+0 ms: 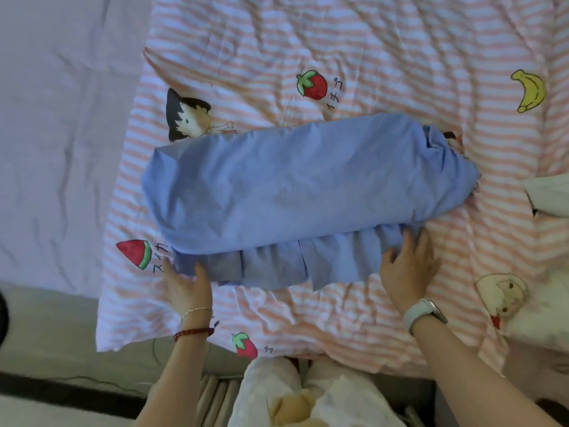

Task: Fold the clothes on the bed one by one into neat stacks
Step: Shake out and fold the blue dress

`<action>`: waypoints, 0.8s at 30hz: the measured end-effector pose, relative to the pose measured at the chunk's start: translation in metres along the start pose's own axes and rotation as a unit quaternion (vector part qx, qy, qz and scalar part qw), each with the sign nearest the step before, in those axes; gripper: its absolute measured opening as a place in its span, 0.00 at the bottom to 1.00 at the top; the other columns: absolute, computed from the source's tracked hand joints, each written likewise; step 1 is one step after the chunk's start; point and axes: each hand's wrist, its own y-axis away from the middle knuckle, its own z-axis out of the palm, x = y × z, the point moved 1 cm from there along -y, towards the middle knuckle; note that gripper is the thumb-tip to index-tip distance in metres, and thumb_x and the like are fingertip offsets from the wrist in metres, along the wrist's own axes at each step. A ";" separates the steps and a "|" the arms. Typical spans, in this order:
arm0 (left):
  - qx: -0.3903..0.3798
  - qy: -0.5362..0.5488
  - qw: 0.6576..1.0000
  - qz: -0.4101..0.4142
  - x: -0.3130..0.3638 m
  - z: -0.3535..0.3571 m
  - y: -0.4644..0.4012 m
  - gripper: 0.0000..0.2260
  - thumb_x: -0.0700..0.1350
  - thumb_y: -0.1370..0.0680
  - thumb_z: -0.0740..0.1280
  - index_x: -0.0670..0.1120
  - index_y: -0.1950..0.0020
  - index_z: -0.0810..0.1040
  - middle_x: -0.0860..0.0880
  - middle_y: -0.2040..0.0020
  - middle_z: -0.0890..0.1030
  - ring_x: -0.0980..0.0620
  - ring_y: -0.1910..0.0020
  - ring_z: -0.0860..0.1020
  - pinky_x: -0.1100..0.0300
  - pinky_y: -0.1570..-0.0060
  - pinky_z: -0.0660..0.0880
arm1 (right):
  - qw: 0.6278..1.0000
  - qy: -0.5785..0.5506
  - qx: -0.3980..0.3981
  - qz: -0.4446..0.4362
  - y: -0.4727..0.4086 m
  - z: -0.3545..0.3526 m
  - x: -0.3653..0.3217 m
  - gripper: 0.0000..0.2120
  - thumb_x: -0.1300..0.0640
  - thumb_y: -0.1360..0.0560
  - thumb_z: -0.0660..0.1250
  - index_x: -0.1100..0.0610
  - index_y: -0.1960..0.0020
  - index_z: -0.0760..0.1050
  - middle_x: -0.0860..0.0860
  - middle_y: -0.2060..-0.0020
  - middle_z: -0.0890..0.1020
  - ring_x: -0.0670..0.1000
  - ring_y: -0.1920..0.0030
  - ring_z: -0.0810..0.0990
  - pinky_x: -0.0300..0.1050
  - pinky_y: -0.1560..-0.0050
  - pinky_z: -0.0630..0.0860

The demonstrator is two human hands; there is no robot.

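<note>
Midway through a fold, the long blue cotton garment with a ruffled hem (295, 192) lies across the striped pink cartoon-print bed cover (400, 50) near its front edge, left hand (187, 285) and right hand (406, 269) spread flat on the hem, likely needing another lengthwise fold next.

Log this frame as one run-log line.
stage: folding blue garment on striped bedcover | left hand: on near-left hem, open | right hand: on near-right hem, open | fold: unfinished
</note>
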 end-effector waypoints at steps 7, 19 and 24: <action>0.188 -0.046 0.960 0.202 0.051 -0.024 -0.020 0.18 0.36 0.29 0.62 0.37 0.39 0.75 0.37 0.39 0.74 0.36 0.38 0.71 0.44 0.39 0.63 | 0.970 -0.040 0.121 -0.208 -0.024 -0.023 -0.050 0.11 0.68 0.31 0.62 0.68 0.50 0.75 0.66 0.49 0.77 0.67 0.48 0.76 0.62 0.49 0.69; -0.166 -0.474 0.771 0.393 0.179 0.035 -0.153 0.34 0.64 0.31 0.68 0.52 0.29 0.63 0.49 0.29 0.65 0.44 0.31 0.62 0.43 0.33 0.54 | 0.909 0.251 -0.141 -0.301 -0.205 -0.035 -0.116 0.36 0.49 0.24 0.63 0.51 0.24 0.47 0.51 0.25 0.54 0.55 0.26 0.52 0.65 0.32 0.53; -0.296 -0.460 0.768 0.333 0.185 0.041 -0.168 0.30 0.57 0.34 0.74 0.46 0.38 0.69 0.45 0.45 0.78 0.43 0.48 0.76 0.54 0.50 0.73 | 0.883 0.276 -0.191 -0.327 -0.220 -0.037 -0.118 0.32 0.46 0.27 0.68 0.53 0.28 0.61 0.56 0.37 0.74 0.59 0.40 0.73 0.52 0.44 0.69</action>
